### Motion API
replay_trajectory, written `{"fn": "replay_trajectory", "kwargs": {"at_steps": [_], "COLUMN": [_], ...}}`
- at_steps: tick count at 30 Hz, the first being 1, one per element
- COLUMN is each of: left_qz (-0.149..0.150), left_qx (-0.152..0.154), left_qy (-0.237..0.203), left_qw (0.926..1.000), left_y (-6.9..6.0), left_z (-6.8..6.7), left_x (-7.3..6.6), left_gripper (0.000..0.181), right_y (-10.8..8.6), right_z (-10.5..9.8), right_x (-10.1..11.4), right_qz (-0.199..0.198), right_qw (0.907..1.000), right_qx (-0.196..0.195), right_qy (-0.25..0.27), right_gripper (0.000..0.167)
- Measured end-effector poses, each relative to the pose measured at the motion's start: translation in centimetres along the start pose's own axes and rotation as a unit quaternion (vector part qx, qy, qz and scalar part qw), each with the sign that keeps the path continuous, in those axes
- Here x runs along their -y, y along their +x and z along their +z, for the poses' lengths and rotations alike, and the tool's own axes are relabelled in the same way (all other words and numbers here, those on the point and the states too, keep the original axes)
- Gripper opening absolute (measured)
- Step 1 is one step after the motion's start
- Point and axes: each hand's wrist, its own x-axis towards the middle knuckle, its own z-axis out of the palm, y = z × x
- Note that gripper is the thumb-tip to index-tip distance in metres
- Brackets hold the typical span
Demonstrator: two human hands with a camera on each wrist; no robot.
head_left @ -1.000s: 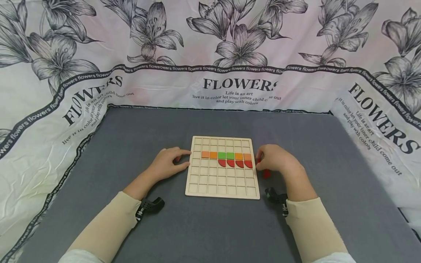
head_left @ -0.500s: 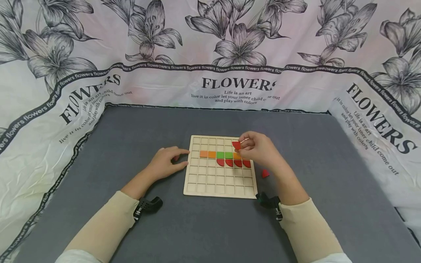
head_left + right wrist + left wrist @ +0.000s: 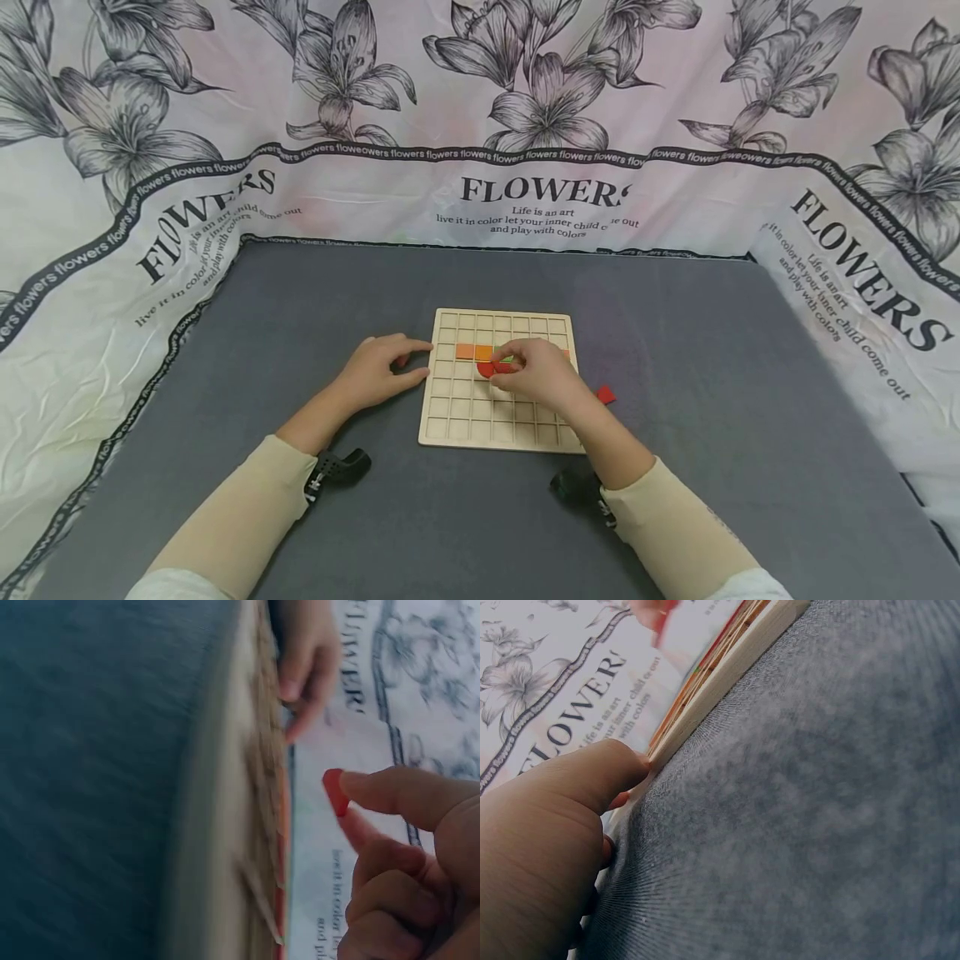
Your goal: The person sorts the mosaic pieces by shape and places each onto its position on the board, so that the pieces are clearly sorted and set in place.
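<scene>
A square wooden grid board (image 3: 461, 425) lies on the table, with a row of orange and green square tiles (image 3: 475, 352) in its cells. My left hand (image 3: 378, 372) rests at the board's left edge, index finger and thumb apart and touching it. In the left wrist view, the thumb meets the wooden edge (image 3: 727, 686). Over the board, my right hand (image 3: 536, 371) pinches a small red quarter-round piece (image 3: 335, 793) between thumb and index finger. The hand hides most of the red row below the squares.
Another red piece (image 3: 605, 394) lies on the grey tabletop (image 3: 712, 375) just right of the board. Flower-printed cloth (image 3: 360, 200) stands around the back and sides of the table.
My right hand has picked up a red piece from beside the board and carried it left over the grid to the red row's left end. The left hand stays at the edge.
</scene>
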Motion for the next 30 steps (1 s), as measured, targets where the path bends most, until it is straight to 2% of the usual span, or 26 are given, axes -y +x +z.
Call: {"fn": "replay_trajectory", "kwargs": {"at_steps": [6,14,21,24,26,30], "left_qz": [-0.001,-0.003,-0.002,0.001,0.004,0.009], "left_qx": [0.002,0.002,-0.001,-0.003,-0.006,-0.012], "left_qy": [-0.001,-0.001,-0.002,-0.002,-0.003,-0.003], "left_qw": [1.0000,1.0000,1.0000,1.0000,1.0000,0.9999], "left_y": [0.0,0.0,-0.1,0.0,0.0,0.0], "left_z": [0.0,0.0,-0.1,0.0,0.0,0.2], "left_x": [0.0,-0.1,-0.1,-0.1,-0.1,0.0], "left_gripper": [0.038,0.037,0.037,0.038,0.038,0.038], "right_y": [0.1,0.3,0.1,0.1,0.0,-0.1], "right_z": [1.2,1.6,1.9,1.9,1.8,0.6], "right_x": [-0.3,-0.7,-0.7,-0.8,-0.8,-0.7], "right_qz": [0.009,-0.015,-0.007,-0.022,-0.032,-0.044], "right_qw": [0.9993,0.9965,0.9945,0.9920,0.9902,0.9883], "right_qx": [0.003,-0.020,-0.033,-0.037,-0.034,0.004], "right_qy": [-0.036,-0.079,-0.099,-0.118,-0.132,-0.146], "right_gripper": [0.026,0.024,0.017,0.019,0.022,0.033]}}
